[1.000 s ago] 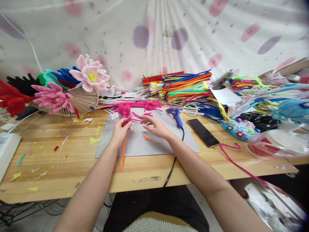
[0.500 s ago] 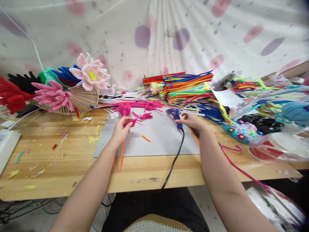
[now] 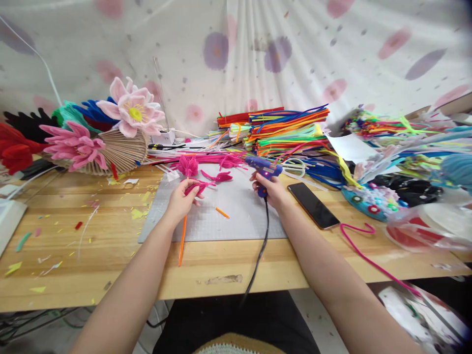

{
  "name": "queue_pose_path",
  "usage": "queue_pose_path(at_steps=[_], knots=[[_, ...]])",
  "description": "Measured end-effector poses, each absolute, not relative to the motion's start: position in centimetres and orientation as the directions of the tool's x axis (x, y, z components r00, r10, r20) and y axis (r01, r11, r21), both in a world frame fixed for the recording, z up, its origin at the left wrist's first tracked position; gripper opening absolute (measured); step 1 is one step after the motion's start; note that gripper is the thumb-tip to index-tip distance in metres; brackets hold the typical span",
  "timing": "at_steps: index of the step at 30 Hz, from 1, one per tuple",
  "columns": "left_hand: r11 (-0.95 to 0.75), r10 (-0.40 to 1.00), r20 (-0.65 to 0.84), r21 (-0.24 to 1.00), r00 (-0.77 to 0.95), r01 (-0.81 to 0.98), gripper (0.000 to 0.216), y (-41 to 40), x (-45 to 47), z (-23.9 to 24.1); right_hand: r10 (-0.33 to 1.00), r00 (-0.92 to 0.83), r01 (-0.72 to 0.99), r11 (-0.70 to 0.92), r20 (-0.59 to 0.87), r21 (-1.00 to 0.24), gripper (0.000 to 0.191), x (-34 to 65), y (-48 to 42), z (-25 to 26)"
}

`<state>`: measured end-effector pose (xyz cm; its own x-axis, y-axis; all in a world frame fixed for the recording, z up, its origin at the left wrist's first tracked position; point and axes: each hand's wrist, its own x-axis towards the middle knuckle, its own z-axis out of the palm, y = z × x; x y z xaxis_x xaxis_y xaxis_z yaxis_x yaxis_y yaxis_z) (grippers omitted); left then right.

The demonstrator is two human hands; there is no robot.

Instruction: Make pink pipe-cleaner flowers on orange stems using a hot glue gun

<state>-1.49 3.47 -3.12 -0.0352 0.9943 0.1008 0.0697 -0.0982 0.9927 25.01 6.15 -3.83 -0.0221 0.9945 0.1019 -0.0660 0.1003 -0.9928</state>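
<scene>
My right hand (image 3: pixel 272 189) is wrapped round the grip of a blue hot glue gun (image 3: pixel 264 167), its nozzle pointing left and a small light glowing on its side. A black cord runs from the gun down over the table edge. In my left hand (image 3: pixel 183 199) a magenta pipe-cleaner petal piece (image 3: pixel 199 187) is pinched between thumb and fingers. Just beyond that hand lies a fluffy magenta flower (image 3: pixel 188 166), with more magenta petals (image 3: pixel 222 176) beside it. An orange stick (image 3: pixel 182 241) extends from below my left hand toward the front edge.
A grey cutting mat (image 3: pixel 236 228) bears a short orange piece (image 3: pixel 222 213). Bundles of coloured pipe cleaners (image 3: pixel 287 130) are stacked behind. A phone (image 3: pixel 313 205) lies right of my right forearm. Finished pink flowers (image 3: pixel 134 110) and a folding fan (image 3: pixel 127 147) stand left.
My right hand has taken the glue gun by its grip and lifted it, shifting slightly left. The phone is now uncovered. My left hand still holds the petal piece.
</scene>
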Motion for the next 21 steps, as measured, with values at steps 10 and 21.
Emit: queue_pose_path(at_steps=[10, 21], knots=[[-0.011, 1.0, 0.01, 1.0, -0.006, -0.005, 0.025, 3.4, -1.0, -3.1, 0.954, -0.296, 0.068, -0.025, -0.044, -0.997, 0.038, 21.2, 3.9, -3.0], [-0.014, 1.0, 0.014, 1.0, -0.018, -0.013, 0.021, 3.4, -0.9, -3.0, 0.945, -0.323, 0.116, -0.01, -0.048, -0.993, 0.038, 21.0, 3.8, -3.2]])
